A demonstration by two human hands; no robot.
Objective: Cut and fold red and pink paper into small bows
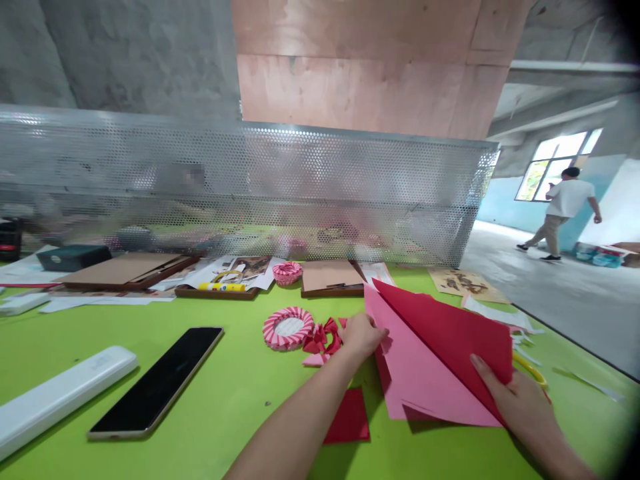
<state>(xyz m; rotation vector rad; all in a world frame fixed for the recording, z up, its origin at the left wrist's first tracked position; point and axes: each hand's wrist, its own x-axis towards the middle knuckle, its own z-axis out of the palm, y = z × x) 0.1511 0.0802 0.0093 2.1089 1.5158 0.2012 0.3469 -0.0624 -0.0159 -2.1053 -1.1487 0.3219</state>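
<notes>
My right hand (525, 400) grips a red sheet of paper (450, 327) by its lower right side, thumb on top. Under the red sheet lies a larger pink sheet of paper (400, 380), tilted up off the table. At the pink sheet's left edge, my left hand (361, 335) is closed, its fingertips pinching that edge. Just left of this hand are folded red paper pieces (320, 337) and a pink-and-white striped paper ring (287, 329). A small red paper piece (349, 417) lies partly behind my left forearm. Yellow scissor handles (533, 371) show partly behind the right hand.
A phone (157, 383) and a long white case (70, 400) lie on the green table (225, 413) at left. Trays with brown board (333, 275) and papers line the perforated metal divider (320, 190). Paper scraps (495, 313) lie at right. A person (567, 210) walks in the background.
</notes>
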